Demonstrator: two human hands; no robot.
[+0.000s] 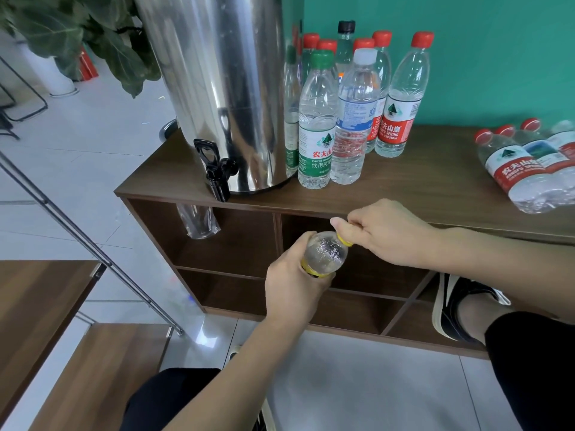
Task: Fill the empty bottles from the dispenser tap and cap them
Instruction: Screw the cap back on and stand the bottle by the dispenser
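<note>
Left hand (295, 284) gripping bottle (325, 253), right hand (385, 231) pinching cap (343, 241) (yellow)

Leafy plant (77, 35), wooden cabinet (435, 194), black shoe (460, 303)

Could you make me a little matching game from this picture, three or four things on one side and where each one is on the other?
Things:
1. yellow-capped bottle
2. dispenser tap
3. green-capped bottle
4. red-capped bottles lying down

Places:
A. at the cabinet's right end, on their sides
B. held in both hands, in front of the cabinet
C. standing upright just right of the steel dispenser
D. over the cabinet's front edge

Pairs: 1-B, 2-D, 3-C, 4-A
</note>
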